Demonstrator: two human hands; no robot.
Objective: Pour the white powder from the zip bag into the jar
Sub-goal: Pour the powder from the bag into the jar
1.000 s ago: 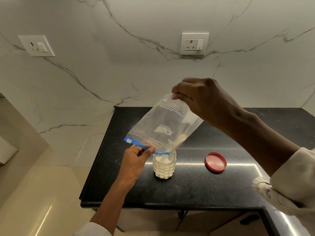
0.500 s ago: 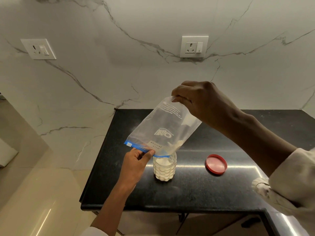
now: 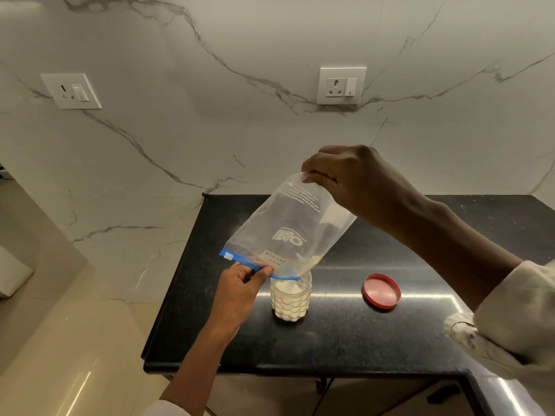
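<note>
Polished black speckled stone desk (image 3: 345, 334), glossy, with a bright streak of reflected light across its right half and a rounded front edge; darker cabinet fronts just below. Behind and to the left, white marble wall (image 3: 210, 121) with grey veins, meeting the desk at its back edge. On that wall, two white switch-and-socket plates: left socket plate (image 3: 71, 91) well out to the left, right socket plate (image 3: 341, 85) above the desk's middle. Beige glossy floor tiles (image 3: 51, 355) at lower left. Near the desk's centre, upright small clear ribbed jar (image 3: 290, 298), open, filled with white powder (image 3: 288, 288) almost to the neck. Directly over the jar's mouth, clear plastic zip bag with a blue zip strip (image 3: 288, 232), tilted mouth-down, printed logo and a handwritten label upside down, a little powder left in the low corner above the jar. Left hand (image 3: 240, 289), grip pinching the blue zip edge just beside the jar's rim. Right hand (image 3: 345, 181), grip clenched on the bag's raised bottom corner, pale rolled sleeve at the forearm. Round red plastic lid (image 3: 382, 291) lying flat on the desk, right of the jar and apart from it.
</note>
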